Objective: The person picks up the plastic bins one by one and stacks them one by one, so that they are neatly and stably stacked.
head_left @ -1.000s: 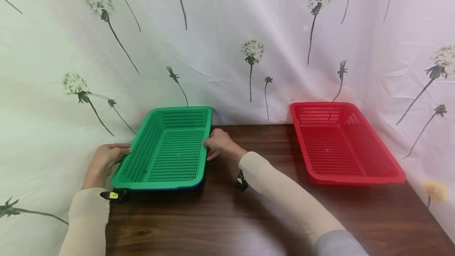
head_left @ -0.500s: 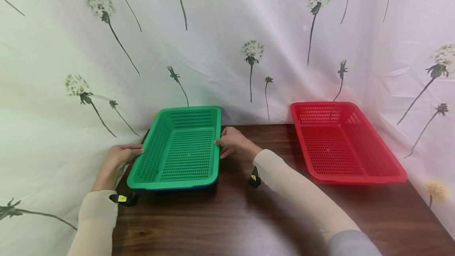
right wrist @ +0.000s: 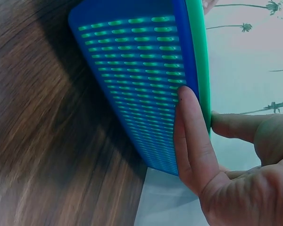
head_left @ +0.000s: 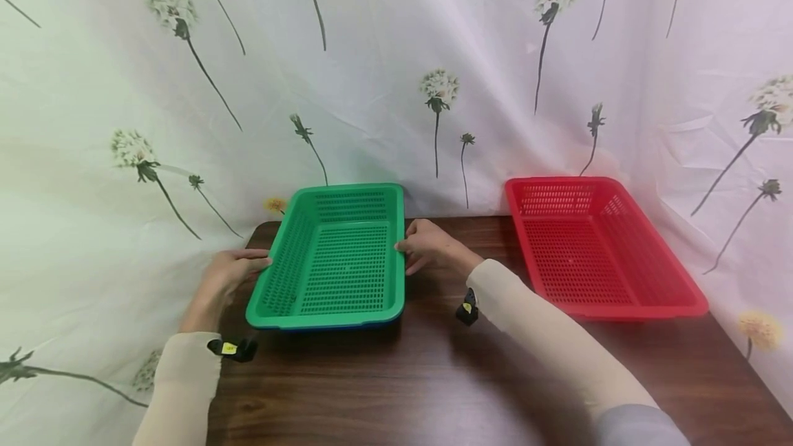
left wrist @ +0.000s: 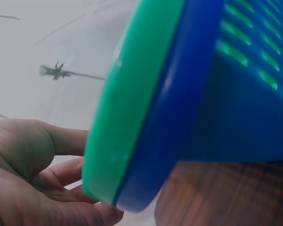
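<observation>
A green slotted plastic basket (head_left: 325, 322) sits nested in a blue basket (left wrist: 179, 117) of like shape, left of centre in the head view. Only a thin strip of blue shows below the green rim there. My left hand (head_left: 229, 274) holds the left rims, fingers reaching beneath. On the opposite side my right hand (head_left: 427, 246) pinches both rims, thumb on the green one and fingers against the blue basket's slotted wall (right wrist: 132, 70). Whether the stack touches the wood cannot be told.
A red slotted basket (head_left: 619, 312) stands at the right on the dark wooden table (head_left: 347, 391). A white cloth (head_left: 372, 88) printed with dandelions hangs behind the table and along both sides. Black wrist devices (head_left: 467, 308) sit at both cuffs.
Both hands have moved the green and blue baskets to the right together, away from the left cloth. More of the table's left back corner now shows. The red basket has stayed put.
</observation>
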A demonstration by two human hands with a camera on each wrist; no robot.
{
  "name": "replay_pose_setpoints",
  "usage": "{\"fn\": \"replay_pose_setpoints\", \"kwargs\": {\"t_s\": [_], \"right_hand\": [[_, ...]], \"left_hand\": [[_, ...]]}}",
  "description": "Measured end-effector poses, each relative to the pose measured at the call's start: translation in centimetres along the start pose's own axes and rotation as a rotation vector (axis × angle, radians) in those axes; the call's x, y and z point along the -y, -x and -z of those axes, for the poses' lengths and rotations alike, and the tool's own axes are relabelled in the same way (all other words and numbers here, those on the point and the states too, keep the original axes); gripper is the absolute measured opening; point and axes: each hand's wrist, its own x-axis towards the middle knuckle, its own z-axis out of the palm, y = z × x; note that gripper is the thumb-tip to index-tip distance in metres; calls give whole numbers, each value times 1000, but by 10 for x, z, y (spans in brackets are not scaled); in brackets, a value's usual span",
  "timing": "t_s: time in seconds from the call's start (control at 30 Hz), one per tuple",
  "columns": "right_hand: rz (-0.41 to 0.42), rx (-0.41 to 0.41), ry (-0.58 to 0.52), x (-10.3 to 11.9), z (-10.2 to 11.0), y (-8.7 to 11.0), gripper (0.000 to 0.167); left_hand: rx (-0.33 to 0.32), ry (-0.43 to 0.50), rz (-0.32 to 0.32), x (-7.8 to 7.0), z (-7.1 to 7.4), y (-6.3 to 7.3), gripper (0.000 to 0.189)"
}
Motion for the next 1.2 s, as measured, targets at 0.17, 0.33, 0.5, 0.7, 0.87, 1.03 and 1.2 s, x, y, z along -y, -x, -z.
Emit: {"fn": "replay_pose_setpoints", "kwargs": {"t_s": [0.17, 0.33, 0.5, 0.7, 0.87, 1.03, 1.2], "right_hand": [[-16, -2, 14, -5, 11, 3, 21], [-32, -8, 20, -10, 24, 9, 25], [-44, -13, 15, -16, 35, 16, 30], [-60, -17, 16, -23, 48, 25, 33], [-75, -24, 23, -27, 58, 28, 36], [-89, -40, 41, -31, 68, 33, 35], [-105, -48, 67, -36, 78, 38, 35]], "left_hand": [[8, 18, -15, -7, -11, 0, 58], [23, 23, -20, -13, -20, 0, 57], [26, 16, -26, -17, -30, 1, 57], [47, 71, -72, -24, -43, 5, 55], [53, 114, -82, -25, -53, 1, 54], [60, 128, -94, -28, -63, -1, 53], [65, 164, -84, -33, -74, 0, 51]]}}
